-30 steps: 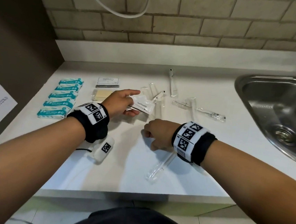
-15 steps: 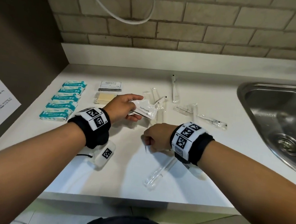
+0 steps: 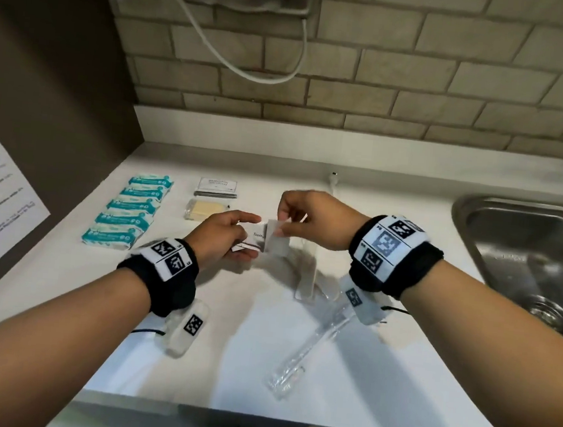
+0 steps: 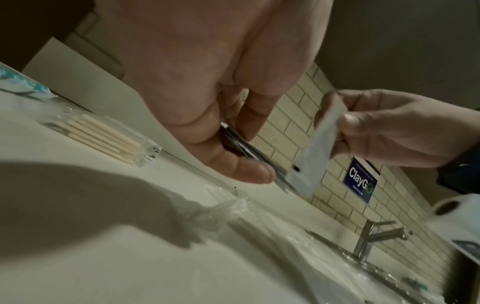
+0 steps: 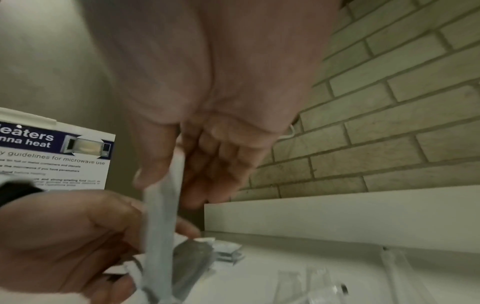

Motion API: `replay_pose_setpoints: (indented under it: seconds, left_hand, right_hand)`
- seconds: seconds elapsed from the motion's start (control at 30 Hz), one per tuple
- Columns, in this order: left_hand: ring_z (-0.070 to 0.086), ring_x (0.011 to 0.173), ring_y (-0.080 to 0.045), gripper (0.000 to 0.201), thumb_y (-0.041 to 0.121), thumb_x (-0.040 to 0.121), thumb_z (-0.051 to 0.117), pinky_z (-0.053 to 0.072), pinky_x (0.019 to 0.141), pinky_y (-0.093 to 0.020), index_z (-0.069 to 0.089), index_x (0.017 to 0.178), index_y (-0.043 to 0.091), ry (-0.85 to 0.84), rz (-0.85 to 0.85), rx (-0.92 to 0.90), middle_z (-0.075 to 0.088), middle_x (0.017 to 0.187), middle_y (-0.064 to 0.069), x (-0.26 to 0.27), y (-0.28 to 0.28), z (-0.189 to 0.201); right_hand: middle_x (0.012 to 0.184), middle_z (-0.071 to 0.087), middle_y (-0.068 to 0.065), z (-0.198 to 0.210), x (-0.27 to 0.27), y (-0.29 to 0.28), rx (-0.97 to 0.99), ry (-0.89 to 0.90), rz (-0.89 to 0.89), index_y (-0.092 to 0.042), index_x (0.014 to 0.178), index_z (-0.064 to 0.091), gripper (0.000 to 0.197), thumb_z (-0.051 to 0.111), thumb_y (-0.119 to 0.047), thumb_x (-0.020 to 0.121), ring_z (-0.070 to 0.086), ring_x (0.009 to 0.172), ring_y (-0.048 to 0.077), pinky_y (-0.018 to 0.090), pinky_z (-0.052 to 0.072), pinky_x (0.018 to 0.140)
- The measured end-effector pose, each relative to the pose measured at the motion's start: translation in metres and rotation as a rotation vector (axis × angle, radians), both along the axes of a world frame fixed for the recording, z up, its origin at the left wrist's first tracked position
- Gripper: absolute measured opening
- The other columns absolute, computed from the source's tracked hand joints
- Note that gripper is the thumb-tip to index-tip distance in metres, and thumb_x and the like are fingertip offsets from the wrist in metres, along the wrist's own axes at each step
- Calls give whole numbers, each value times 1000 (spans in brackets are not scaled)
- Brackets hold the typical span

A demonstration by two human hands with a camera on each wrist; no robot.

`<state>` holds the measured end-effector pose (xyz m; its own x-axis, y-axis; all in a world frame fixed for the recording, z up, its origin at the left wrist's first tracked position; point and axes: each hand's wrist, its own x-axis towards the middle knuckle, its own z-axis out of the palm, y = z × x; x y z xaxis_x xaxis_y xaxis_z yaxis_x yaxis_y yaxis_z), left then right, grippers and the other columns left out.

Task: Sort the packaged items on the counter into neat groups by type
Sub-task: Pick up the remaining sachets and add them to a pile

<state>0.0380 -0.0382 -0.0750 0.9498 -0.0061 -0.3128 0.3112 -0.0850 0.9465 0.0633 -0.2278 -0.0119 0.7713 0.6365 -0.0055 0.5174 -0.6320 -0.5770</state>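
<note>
Nearest me, at 6 o'clock on the white counter [image 3: 188, 376], one clear-wrapped toothbrush [image 3: 308, 350] lies loose and diagonal, not yet grouped. More clear wrappers [image 4: 233, 207] sit under the hands at centre; count not readable through blur.

Mid-field, both hands are raised just above the counter. Left hand [image 3: 226, 239]: thumb and fingers curled, pinching a small stack of white toothpaste sachets [image 3: 253, 240]; "Tooth…" is legible on the top one. Right hand [image 3: 310, 221]: fingertips pinched on a single white sachet [image 3: 275, 242], hanging vertical, its lower edge meeting the stack. My judgement: this sachet is being added to the stack, so the toothpaste group is in assembly.

Sachets look flat, thin and flexible, matte white, with dark edge print in the left wrist view.

Farther, at 10 o'clock: five teal-and-white packets [image 3: 129, 210] in a tidy column, which looks finished. At 11 o'clock: a clear pack of pale sticks [image 3: 204, 210], and behind it a flat stack of white printed sachets [image 3: 217, 187]. At 12 o'clock a white object [image 3: 334, 180] shows past the right hand; type unclear. Steel sink [image 3: 510, 256] at 2 o'clock.

Estimate: roughly half sorted; toothbrushes and loose wrappers remain.
</note>
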Motion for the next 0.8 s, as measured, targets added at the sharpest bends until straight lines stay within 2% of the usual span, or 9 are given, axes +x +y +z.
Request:
replay_pose_setpoints:
  seconds: [0.17, 0.27, 0.33, 0.4, 0.53, 0.63, 0.7, 0.73, 0.8]
  left_hand:
    - [70, 60, -26, 40, -10, 94, 34, 59, 69, -40, 61, 116, 11, -29, -19, -57, 55, 47, 5, -5, 10, 12]
    - [71, 63, -26, 37, -11, 94, 35, 62, 60, -33, 61, 108, 11, -77, -31, -146, 71, 74, -7, -8, 14, 24]
    - [69, 63, -25, 38, -12, 93, 33, 62, 63, -35, 62, 106, 10, -114, -26, -179, 67, 86, -13, -9, 18, 31]
    - [68, 61, -25, 40, -12, 93, 31, 60, 67, -39, 62, 105, 11, -129, -4, -202, 66, 88, -14, -9, 25, 33]
    - [68, 76, -39, 39, -7, 96, 31, 60, 69, -39, 63, 112, 10, -125, 9, -238, 68, 98, -17, -12, 44, 31]
    - [67, 86, -37, 38, 2, 99, 30, 61, 69, -43, 66, 109, 8, -133, 28, -278, 66, 112, -16, -12, 61, 28]
    - [68, 87, -35, 36, 17, 102, 33, 60, 66, -43, 65, 114, 5, -118, 1, -315, 65, 116, -16, -10, 70, 28]
    - [68, 87, -33, 37, 24, 102, 36, 60, 66, -42, 64, 117, 5, -105, -21, -311, 66, 113, -16, -10, 75, 29]
    - [68, 81, -26, 27, 17, 100, 45, 60, 66, -38, 63, 118, 7, -111, -58, -244, 64, 96, -14, -9, 82, 31]
  right_hand:
    - [69, 55, -5, 14, 2, 21, 125, -245, -30, -22, 77, 50, 18, 66, -14, 81, 51, 64, 17, 35, 47, 65]
    - [77, 61, -8, 8, -4, 38, 7, -319, 24, -22, 83, 60, 12, 70, -28, 79, 56, 76, 14, 35, 50, 70]
    - [82, 66, -5, 0, -7, 47, 47, -221, 21, -18, 88, 63, 21, 78, -24, 74, 61, 78, 13, 34, 54, 75]
    - [87, 71, 3, -6, -6, 54, 219, -27, -15, -14, 92, 63, 29, 82, -8, 70, 66, 76, 14, 31, 57, 76]
    - [95, 74, 8, -5, -5, 64, 356, 106, -56, -15, 100, 52, 37, 70, 5, 75, 61, 65, 14, 26, 53, 66]
    - [101, 72, 13, -5, -3, 74, 373, 145, -62, -16, 104, 47, 40, 58, 13, 78, 65, 60, -4, 13, 50, 58]
    - [102, 71, 12, -6, 0, 82, 375, 129, -70, -18, 105, 44, 47, 59, 16, 76, 63, 64, -1, 20, 55, 58]
    - [102, 70, 9, -8, 1, 87, 372, 103, -73, -19, 106, 44, 49, 60, 15, 76, 63, 70, 7, 28, 58, 63]
    - [103, 65, 4, -12, 3, 95, 350, 37, -75, -18, 109, 47, 46, 63, 11, 76, 61, 84, 18, 35, 58, 74]
